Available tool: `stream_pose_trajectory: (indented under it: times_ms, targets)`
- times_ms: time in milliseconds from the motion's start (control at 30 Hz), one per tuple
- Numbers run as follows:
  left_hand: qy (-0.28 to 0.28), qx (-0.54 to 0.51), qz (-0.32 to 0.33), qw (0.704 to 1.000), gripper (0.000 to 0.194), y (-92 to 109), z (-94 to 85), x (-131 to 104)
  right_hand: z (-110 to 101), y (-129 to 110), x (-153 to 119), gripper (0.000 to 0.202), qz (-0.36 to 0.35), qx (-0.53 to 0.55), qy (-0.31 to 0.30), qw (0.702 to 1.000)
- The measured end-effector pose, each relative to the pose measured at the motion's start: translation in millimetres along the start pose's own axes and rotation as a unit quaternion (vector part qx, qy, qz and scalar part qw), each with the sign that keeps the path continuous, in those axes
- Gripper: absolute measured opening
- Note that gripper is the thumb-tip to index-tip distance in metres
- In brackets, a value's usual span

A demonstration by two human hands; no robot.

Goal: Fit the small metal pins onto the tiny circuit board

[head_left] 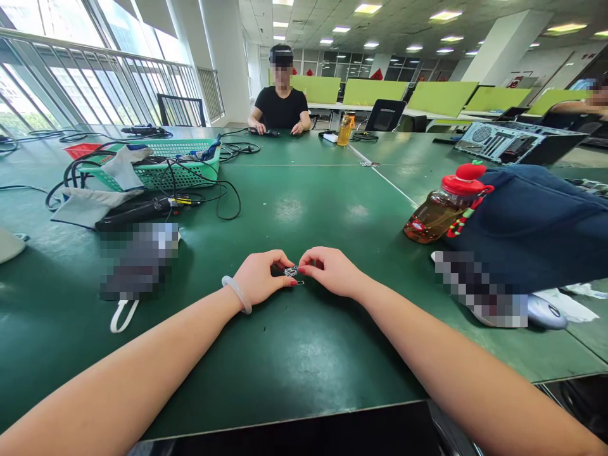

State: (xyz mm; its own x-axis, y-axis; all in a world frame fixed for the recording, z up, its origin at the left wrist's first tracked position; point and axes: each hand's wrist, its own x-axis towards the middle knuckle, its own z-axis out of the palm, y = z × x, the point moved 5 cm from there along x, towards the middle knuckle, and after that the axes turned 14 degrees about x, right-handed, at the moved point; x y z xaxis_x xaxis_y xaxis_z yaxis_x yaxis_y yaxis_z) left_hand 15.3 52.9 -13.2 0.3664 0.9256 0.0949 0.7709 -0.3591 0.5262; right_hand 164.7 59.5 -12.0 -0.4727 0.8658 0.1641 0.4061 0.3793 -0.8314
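Note:
A small silvery openwork metal piece is pinched between the thumb and fingers of my left hand, just above the green tabletop. My right hand is closed too, its thumb and index fingertips pressed together at the right end of that piece. What exactly lies between the right fingertips is too small to make out. Just under the left thumb, a thin bright metal bit shows. A pale bangle circles my left wrist.
Left: a phone and a green basket with cables and gloves. Right: a red-lidded bottle, a dark blue bag, a computer mouse. Across the table sits a person; an open computer case lies far right.

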Motion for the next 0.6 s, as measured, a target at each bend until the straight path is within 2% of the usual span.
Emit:
stream_pose_trajectory:
  times_ms: [133,267,433,600]
  targets:
    - [-0.002,-0.084,-0.013,0.996,0.029,1,0.1,0,1,-3,-1,0.015,0.016,0.082,0.051,0.995]
    - [-0.016,-0.179,-0.043,0.983,0.031,2,0.5,1,0,-4,-1,0.015,0.006,0.114,0.079,0.99]
    - [-0.02,-0.246,-0.056,0.967,0.029,1,0.5,2,-4,-10,-4,0.012,-0.029,0.086,0.106,0.99]
    - [-0.024,-0.309,-0.061,0.949,0.029,1,2.8,2,-6,-22,-9,0.007,-0.106,0.039,0.121,0.986]
